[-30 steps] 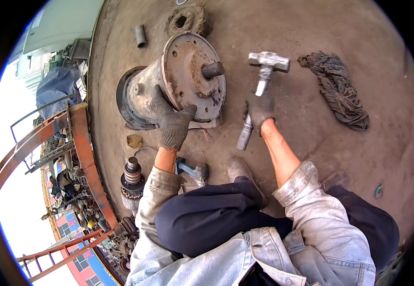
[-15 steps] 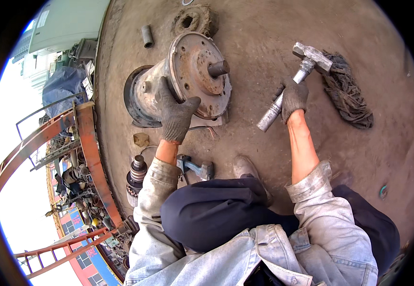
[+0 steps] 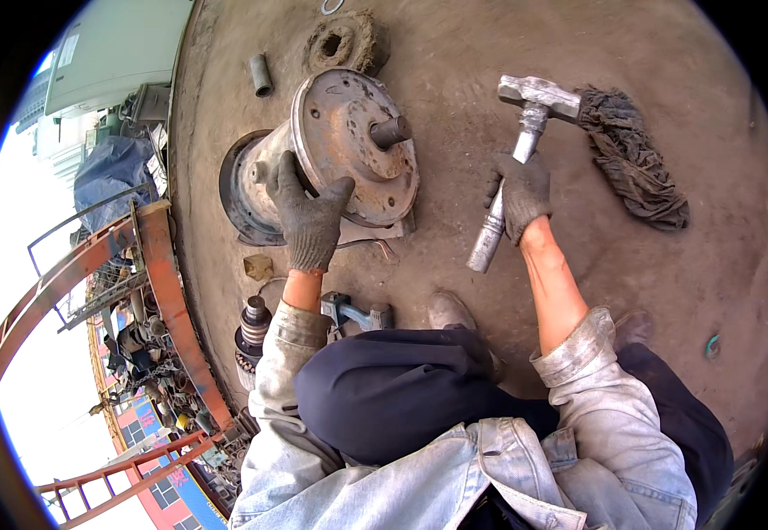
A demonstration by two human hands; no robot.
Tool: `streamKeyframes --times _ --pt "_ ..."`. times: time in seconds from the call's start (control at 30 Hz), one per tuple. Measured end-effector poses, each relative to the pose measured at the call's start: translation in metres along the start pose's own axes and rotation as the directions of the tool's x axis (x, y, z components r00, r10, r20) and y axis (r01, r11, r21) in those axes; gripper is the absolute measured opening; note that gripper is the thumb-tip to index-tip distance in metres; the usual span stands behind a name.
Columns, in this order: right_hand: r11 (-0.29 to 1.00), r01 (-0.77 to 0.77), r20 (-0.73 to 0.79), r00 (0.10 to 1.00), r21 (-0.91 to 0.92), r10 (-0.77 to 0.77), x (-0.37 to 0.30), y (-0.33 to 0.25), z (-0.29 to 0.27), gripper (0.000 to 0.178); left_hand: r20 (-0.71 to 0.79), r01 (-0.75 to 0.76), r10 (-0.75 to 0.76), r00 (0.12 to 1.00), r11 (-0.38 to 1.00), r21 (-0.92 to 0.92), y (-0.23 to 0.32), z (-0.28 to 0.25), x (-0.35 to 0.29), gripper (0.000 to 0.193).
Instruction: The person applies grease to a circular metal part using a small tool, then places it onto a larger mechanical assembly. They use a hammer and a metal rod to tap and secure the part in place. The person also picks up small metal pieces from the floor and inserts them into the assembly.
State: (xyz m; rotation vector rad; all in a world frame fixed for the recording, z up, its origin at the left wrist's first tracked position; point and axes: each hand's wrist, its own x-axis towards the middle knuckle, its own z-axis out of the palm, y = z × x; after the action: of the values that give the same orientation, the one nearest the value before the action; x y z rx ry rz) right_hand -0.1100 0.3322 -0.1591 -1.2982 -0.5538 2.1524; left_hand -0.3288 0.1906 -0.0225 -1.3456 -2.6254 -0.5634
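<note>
Steel hammer (image 3: 518, 159) upright, head away

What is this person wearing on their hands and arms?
Both the left hand and the right hand wear dark grey knitted work gloves with ribbed cuffs. The arms are in a faded, pale blue denim jacket, its sleeves pushed up and bunched, leaving the forearms bare.

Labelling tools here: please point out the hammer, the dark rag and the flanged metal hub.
hammer (image 3: 539, 93): head view, steel head.
dark rag (image 3: 636, 163): head view, its middle.
flanged metal hub (image 3: 349, 132): head view, round flange face.
</note>
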Motion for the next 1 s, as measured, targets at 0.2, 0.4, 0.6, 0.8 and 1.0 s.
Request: streamKeyframes --times 0.2,0.4,0.6,0.8,1.0 --pt "0.998 0.037 -0.178 0.984 0.043 -0.029 -0.012 0.018 0.005 0.01 0.177 0.226 -0.217 0.96 0.973 -0.034 0.016 -0.013 0.056 0.09" --pt "0.884 -0.228 0.323 0.87 -0.409 0.374 -0.043 0.039 0.044 0.019 -0.029 -0.084 0.091 0.995 0.98 0.18 -0.014 0.006 -0.01 0.09" --pt "0.981 -0.066 0.05 0.996 -0.18 0.076 -0.024 0.003 0.008 0.016 0.221 0.15 -0.121 0.968 0.981 -0.12 0.006 -0.022 0.055 0.086" --pt "0.998 0.061 -0.156 0.986 -0.006 -0.061 -0.012 0.026 0.01 0.017 -0.117 0.033 -0.017 0.993 0.99 0.14 -0.016 0.025 -0.006 0.082" --pt "0.879 -0.119 0.238 0.938 -0.463 0.253 -0.05 0.066 0.045 0.026 0.005 -0.008 0.007 1.0 0.99 0.144 -0.019 0.013 -0.056 0.098"
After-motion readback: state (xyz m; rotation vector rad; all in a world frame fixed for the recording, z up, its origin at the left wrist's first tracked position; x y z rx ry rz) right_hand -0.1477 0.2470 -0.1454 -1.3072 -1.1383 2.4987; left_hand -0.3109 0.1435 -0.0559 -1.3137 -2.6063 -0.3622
